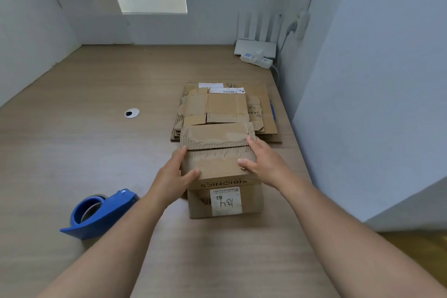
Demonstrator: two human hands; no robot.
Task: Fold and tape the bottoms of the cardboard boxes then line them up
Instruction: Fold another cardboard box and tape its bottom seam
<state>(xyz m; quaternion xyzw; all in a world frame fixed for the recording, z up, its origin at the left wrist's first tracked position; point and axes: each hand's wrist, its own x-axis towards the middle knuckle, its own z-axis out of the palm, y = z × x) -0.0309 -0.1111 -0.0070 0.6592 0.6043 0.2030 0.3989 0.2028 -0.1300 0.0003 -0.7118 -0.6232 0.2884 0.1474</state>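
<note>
Between left hand [174,173] and right hand [264,164], the cardboard box [217,152] sits gripped by both.

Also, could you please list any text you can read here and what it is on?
"SIBIONICS", upside down: box front edge.
"A34", apparently, handwritten, upside down: white label below it.
Shipping labels and print on the flattened cardboard: too small to read.
</note>
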